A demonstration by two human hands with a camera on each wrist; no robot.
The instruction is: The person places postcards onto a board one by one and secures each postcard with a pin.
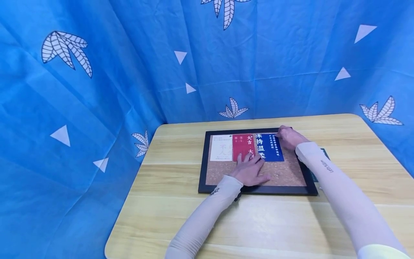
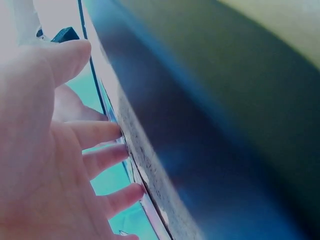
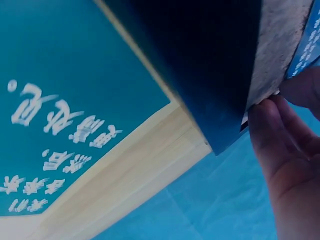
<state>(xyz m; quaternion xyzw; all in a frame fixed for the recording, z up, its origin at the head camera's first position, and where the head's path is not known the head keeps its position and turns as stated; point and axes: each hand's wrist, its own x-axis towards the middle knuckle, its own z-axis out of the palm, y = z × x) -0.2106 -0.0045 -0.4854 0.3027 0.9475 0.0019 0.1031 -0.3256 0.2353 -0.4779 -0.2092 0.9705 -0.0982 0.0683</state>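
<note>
A black-framed cork board lies on the table with a white card, a red card and a blue card side by side along its upper part. My left hand rests on the board with fingers spread, fingertips over the lower edges of the red and blue cards. At the blue card's upper right corner, my right hand pinches a tiny pale thing, apparently a pushpin, mostly hidden by the fingertips. Small dark dots show near the tops of the white and red cards.
A green card with white writing lies on the table, partly under the board's right side. The wooden table has rounded corners. A blue curtain with leaf prints hangs behind and to the left.
</note>
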